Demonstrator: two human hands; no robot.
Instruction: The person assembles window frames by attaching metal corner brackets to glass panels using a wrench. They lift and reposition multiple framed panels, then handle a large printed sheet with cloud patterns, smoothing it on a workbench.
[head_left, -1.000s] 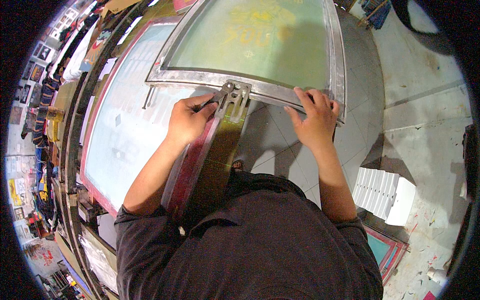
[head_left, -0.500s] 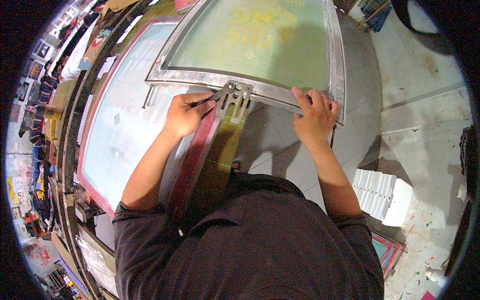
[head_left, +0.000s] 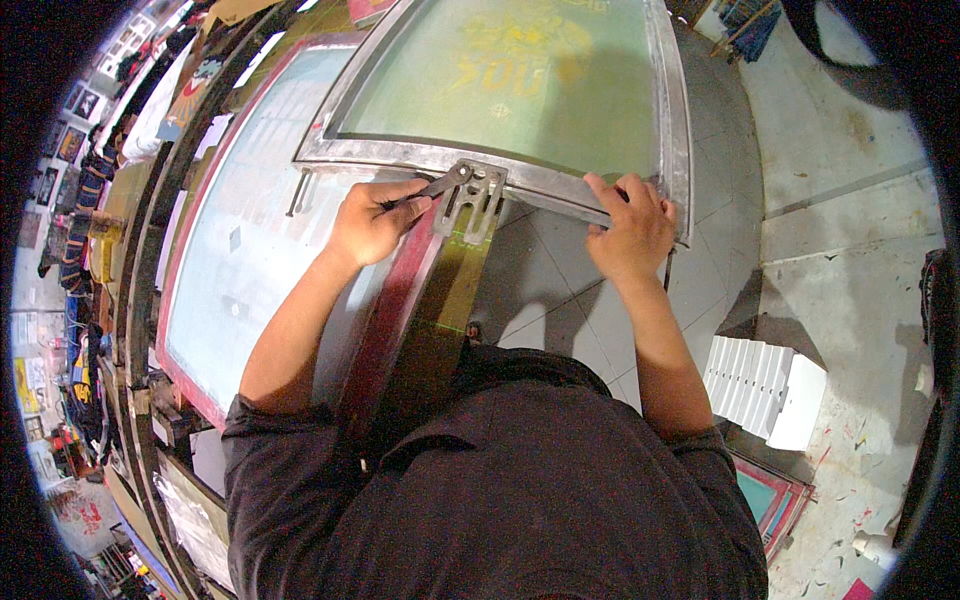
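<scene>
My left hand (head_left: pixel 372 225) is closed around a dark wrench (head_left: pixel 432 189), its head on a bolt at a slotted metal bracket (head_left: pixel 474 205). The bracket sits at the middle of the near edge of a metal-framed printing screen (head_left: pixel 400 160), whose greenish mesh bears a faint yellow design. At the near right corner, my right hand (head_left: pixel 632 225) grips the screen's frame, fingers curled over the edge. Below the bracket, a yellowish strip (head_left: pixel 445 305) with a dark red edge runs toward my body.
A pale blue screen (head_left: pixel 255 215) with a red border leans at the left, beside a dark rack (head_left: pixel 125 310). On the right floor stand a stack of white boxes (head_left: pixel 755 385) and several small framed screens (head_left: pixel 775 510). Grey tiles (head_left: pixel 555 270) show beneath.
The whole view has shifted very slightly. My left hand and the wrench appear nearly in the same place, and my right hand keeps its hold on the frame.
</scene>
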